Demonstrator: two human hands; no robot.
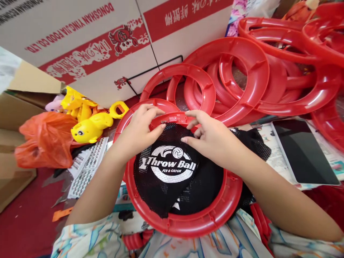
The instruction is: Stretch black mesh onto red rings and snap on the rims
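Note:
A red plastic ring (199,224) lies hollow side up, close to my body. Across it is spread a black mesh cloth (161,193) printed in white with "Throw Ball FLY & CATCH" and a ball logo. My left hand (145,129) grips the far rim from the left, its thumb at the mesh edge and its fingers over the ring. On the other side, my right hand (209,132) has its index fingertip at the rim. Its other fingers are partly curled, and the thumb is apart over the mesh, with nothing visible between them.
Several red rings (249,82) are heaped behind and to the right. A dark-screened tablet (303,150) lies at the right over more black mesh (255,143). Yellow toys (92,127), an orange plastic bag (45,139) and grey trays of small parts (87,166) are leftward. A large printed carton (107,46) stands behind.

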